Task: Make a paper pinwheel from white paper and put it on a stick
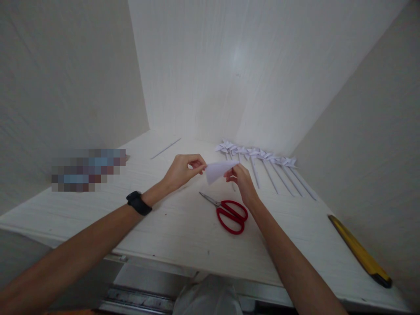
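Observation:
A folded piece of white paper (216, 171), roughly triangular, is held up above the tabletop between my two hands. My left hand (190, 169), with a black band on its wrist, pinches the paper's left corner between thumb and fingertips. At the opposite corner my right hand (241, 177) grips the paper, its fingers partly curled underneath. Just below the hands, red-handled scissors (226, 212) lie on the table, blades pointing up and left. Behind my right hand, several white paper pinwheels (259, 154) on paper sticks lie in a row.
A thin white paper stick (166, 148) lies at the back left of the white table (183, 232). A yellow utility knife (359, 251) rests along the right edge. Something blurred out (88, 170) sits at the left. Walls close in the back and both sides.

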`<state>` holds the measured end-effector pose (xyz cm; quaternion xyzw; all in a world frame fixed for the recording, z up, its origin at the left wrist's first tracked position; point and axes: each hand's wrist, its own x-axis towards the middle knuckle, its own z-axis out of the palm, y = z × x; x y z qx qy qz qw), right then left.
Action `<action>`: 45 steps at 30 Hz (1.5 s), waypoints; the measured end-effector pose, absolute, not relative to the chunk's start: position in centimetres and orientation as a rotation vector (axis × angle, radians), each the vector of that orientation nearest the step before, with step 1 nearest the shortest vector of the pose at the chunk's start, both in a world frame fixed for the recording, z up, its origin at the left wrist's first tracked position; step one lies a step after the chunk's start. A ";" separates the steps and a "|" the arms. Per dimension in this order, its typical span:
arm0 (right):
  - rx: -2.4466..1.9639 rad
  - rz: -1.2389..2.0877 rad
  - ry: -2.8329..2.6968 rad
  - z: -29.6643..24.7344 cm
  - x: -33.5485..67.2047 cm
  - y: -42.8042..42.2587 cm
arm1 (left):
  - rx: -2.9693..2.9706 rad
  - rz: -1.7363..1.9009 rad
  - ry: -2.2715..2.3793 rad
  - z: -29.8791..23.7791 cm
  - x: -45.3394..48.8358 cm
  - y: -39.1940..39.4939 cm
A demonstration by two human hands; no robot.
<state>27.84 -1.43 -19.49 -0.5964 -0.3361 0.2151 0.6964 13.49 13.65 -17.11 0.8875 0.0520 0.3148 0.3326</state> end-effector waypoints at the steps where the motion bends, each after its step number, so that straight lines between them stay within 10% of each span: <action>1: -1.331 0.435 -0.754 -19.5 27.9 -1.4 | 2.259 0.769 0.130 -17.1 13.6 13.8; 45: -1.499 0.377 -0.848 -19.7 26.2 -0.5 | 1.687 0.525 0.333 -18.3 14.5 13.5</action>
